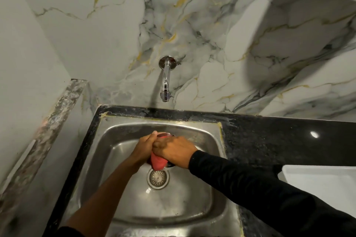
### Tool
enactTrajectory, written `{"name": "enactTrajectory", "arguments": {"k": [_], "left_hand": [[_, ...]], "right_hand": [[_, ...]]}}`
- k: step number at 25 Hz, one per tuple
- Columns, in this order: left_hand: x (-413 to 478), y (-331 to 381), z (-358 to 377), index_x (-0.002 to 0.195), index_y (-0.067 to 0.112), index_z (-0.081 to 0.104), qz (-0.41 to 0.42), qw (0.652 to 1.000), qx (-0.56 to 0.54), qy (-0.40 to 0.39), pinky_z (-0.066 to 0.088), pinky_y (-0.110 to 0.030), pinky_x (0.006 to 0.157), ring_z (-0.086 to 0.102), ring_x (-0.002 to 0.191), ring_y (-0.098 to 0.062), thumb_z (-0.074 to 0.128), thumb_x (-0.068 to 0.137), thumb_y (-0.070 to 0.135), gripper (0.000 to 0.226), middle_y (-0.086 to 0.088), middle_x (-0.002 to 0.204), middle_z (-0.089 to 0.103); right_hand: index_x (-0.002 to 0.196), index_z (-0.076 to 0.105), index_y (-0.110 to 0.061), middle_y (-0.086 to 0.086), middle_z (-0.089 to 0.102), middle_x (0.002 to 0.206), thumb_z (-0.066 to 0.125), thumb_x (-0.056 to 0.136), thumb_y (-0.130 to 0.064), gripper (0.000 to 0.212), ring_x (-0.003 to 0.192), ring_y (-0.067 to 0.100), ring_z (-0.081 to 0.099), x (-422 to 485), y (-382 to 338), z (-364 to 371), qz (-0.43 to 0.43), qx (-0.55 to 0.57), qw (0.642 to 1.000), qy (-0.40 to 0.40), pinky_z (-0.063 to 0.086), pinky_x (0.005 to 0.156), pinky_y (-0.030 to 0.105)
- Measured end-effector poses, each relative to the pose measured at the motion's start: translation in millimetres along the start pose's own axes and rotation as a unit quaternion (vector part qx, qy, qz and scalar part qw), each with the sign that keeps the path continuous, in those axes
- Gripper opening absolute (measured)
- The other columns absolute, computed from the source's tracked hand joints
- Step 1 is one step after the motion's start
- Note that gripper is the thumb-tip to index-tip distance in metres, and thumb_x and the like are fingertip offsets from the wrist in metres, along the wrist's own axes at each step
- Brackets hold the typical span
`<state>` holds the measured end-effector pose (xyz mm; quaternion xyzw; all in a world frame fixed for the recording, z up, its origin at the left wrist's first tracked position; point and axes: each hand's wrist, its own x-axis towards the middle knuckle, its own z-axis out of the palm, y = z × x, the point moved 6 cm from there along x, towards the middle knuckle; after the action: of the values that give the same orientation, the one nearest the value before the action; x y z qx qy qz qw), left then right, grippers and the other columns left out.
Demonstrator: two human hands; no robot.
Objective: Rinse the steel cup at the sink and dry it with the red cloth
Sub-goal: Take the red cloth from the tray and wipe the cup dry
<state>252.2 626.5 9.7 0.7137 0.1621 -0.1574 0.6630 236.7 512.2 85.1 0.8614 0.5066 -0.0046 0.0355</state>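
Note:
Both hands meet over the steel sink [123, 132], above its drain [158, 178]. My left hand [143, 149] wraps around the steel cup [163, 134], of which only a bit of rim shows past the fingers. My right hand [173, 150] presses the red cloth [158, 162] against the cup; a fold of the cloth hangs down below the hands. Most of the cup is hidden by the hands and cloth.
A chrome wall tap [166, 81] sticks out of the marble wall above the sink, with no water running. Black stone counter [269, 140] lies to the right, with a white tray [319, 177] at its right edge. A wall stands close on the left.

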Motion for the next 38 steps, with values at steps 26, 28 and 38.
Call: {"name": "enactTrajectory", "arguments": {"k": [26, 28, 38], "left_hand": [[-13.9, -49.9, -44.8, 0.108, 0.012, 0.075, 0.031, 0.977, -0.16, 0.139, 0.058, -0.057, 0.09, 0.07, 0.103, -0.033, 0.05, 0.108, 0.043, 0.04, -0.011, 0.104, 0.079], [-14.5, -59.6, -56.2, 0.102, 0.01, 0.073, -0.025, 0.974, -0.187, 0.122, 0.06, -0.049, 0.08, 0.072, 0.099, -0.034, 0.051, 0.106, 0.049, 0.044, -0.017, 0.104, 0.078], [3.5, -36.4, -63.9, 0.096, 0.018, 0.081, -0.029, 0.983, -0.169, 0.066, 0.06, -0.049, 0.084, 0.078, 0.083, -0.031, 0.058, 0.103, 0.048, 0.039, -0.018, 0.091, 0.08]], "right_hand": [[0.111, 0.074, -0.013, 0.009, 0.081, 0.107, 0.069, 0.094, 0.0, 0.023, 0.095, 0.024, 0.077, -38.3, 30.0, 15.6, 0.395, 0.809, 0.428, 0.082, 0.062, 0.097, 0.039], [0.108, 0.074, -0.021, 0.0, 0.083, 0.099, 0.067, 0.094, 0.001, 0.027, 0.092, 0.017, 0.079, -59.7, 59.8, 5.2, 0.424, 0.741, 0.485, 0.189, 0.064, 0.092, 0.036], [0.111, 0.073, -0.003, -0.003, 0.074, 0.094, 0.055, 0.092, 0.017, 0.034, 0.09, 0.01, 0.067, -14.9, 52.3, 11.2, 0.343, 0.636, 0.687, 0.076, 0.05, 0.088, 0.022]]}}
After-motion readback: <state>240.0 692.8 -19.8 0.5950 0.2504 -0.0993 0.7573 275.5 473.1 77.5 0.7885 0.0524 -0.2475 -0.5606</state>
